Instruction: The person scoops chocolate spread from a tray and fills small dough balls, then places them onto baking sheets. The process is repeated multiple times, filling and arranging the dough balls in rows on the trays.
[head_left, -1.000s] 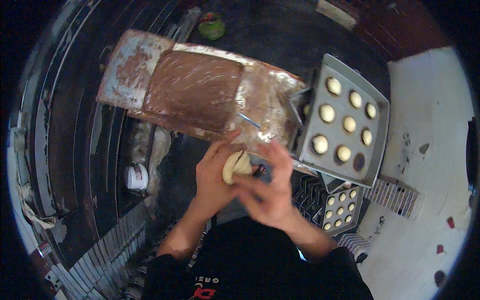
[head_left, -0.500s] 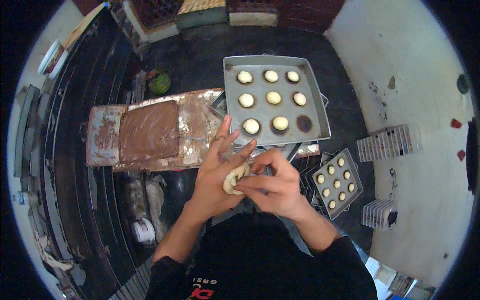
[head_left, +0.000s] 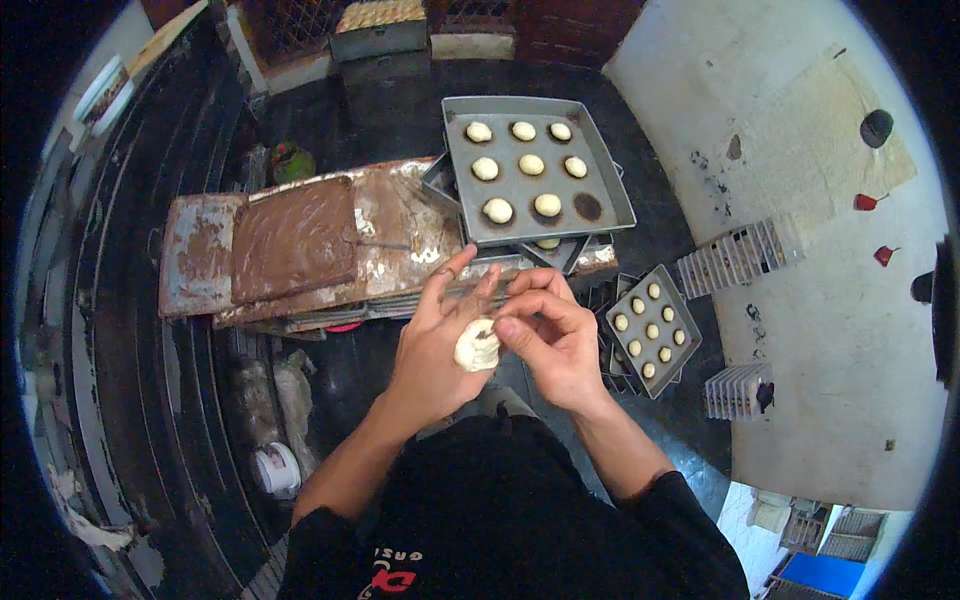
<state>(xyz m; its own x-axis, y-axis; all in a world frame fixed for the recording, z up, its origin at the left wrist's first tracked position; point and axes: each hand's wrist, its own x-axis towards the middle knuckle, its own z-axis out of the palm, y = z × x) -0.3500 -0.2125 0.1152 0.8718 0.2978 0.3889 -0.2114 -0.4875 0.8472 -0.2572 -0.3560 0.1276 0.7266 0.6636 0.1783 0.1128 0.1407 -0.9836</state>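
Observation:
A small round of pale dough (head_left: 476,352), with a bit of brown showing in its opening, rests in my left hand (head_left: 420,355). The fingers of that hand point up and away around it. With thumb and fingertips, my right hand (head_left: 562,345) pinches the dough's right edge. Just beyond my hands is a square metal baking tray (head_left: 508,150) bearing rows of dough balls (head_left: 530,164) and a bare dark round mark at its near right. Left of the tray, a slab of smooth brown filling (head_left: 295,240) lies on the worn table (head_left: 410,205) beside a thin metal tool (head_left: 384,245).
More trays sit beneath the large one. Lower right, another tray of dough balls (head_left: 643,333) tops a stack. Dark slatted shelving (head_left: 140,310) runs along the left, with a white tub (head_left: 278,468) near it. Clear plastic racks (head_left: 738,262) stand by the right wall.
The view has shifted, so the trays and table sit higher and further left. My right thumb and fingers have moved to the dough's upper right edge, and its opening shows more plainly.

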